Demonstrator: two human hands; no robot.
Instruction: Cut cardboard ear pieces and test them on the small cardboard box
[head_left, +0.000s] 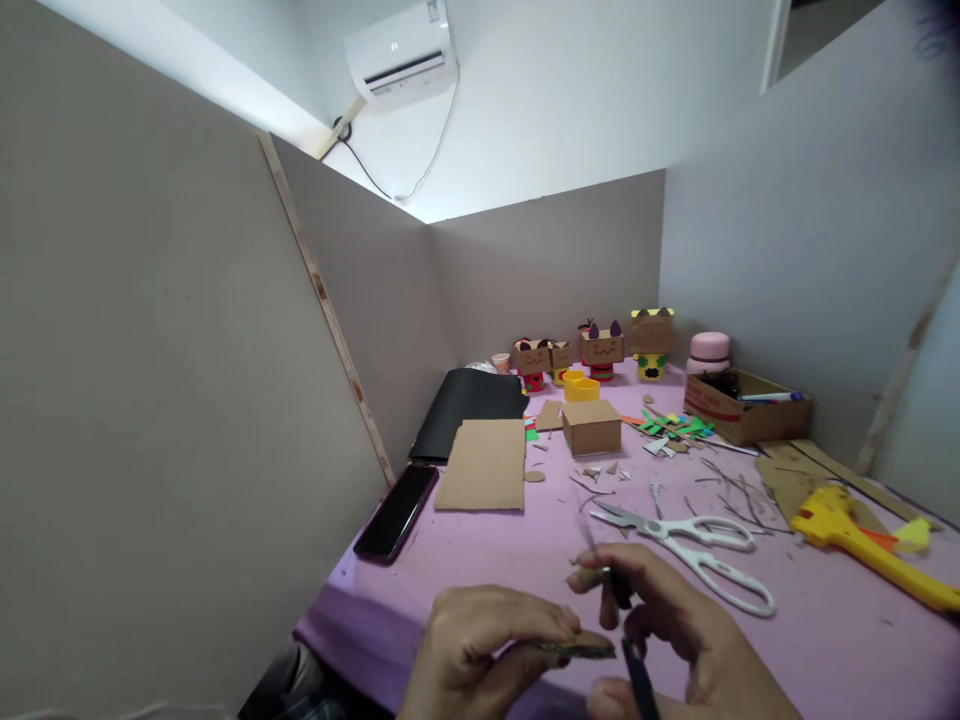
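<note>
- Left hand [480, 645] pinches a flat cardboard piece [577, 648] at the desk's [525, 540] near edge.
- Right hand [675, 630] is closed around a dark pen [626, 640], near white scissors [697, 545].

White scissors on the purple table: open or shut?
Open. The white scissors lie flat on the purple table, their blades spread slightly apart at the tips, untouched by either hand.
</note>
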